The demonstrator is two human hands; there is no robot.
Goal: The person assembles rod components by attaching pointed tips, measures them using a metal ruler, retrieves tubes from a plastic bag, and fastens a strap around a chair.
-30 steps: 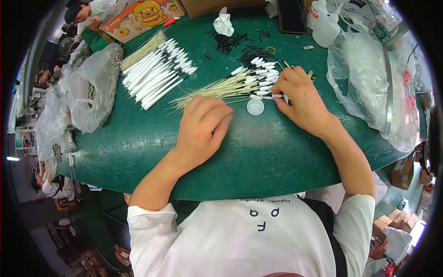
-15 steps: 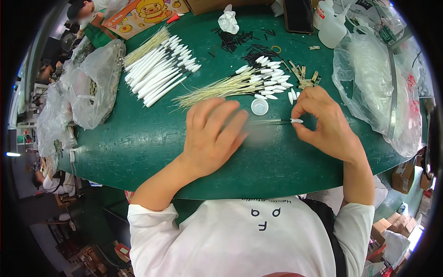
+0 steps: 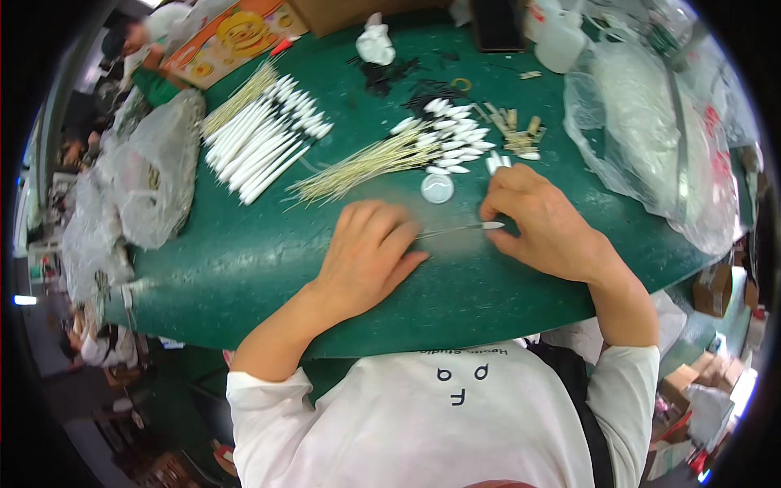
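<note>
A thin pale stalk with a pointed white tip lies level above the green table. My right hand pinches it at the white tip, between thumb and forefinger. The stalk's other end reaches toward the fingers of my left hand, whose thumb stretches out; motion smears the fingertips, so I cannot see whether they grip it. Beyond my hands lies a bundle of similar white-tipped stalks. A small round white dish stands between that bundle and my hands. Loose white tips lie just past my right hand.
White-bodied stalks are stacked at the far left. Small black tubes, a crumpled white tissue, and brass-coloured pieces lie farther back. Plastic bags flank the left, a clear bag the right. A white squeeze bottle stands behind.
My left hand has shifted slightly down, and my right hand has come a little left and down with the white-tipped stalk. The whole view has shifted a little.
</note>
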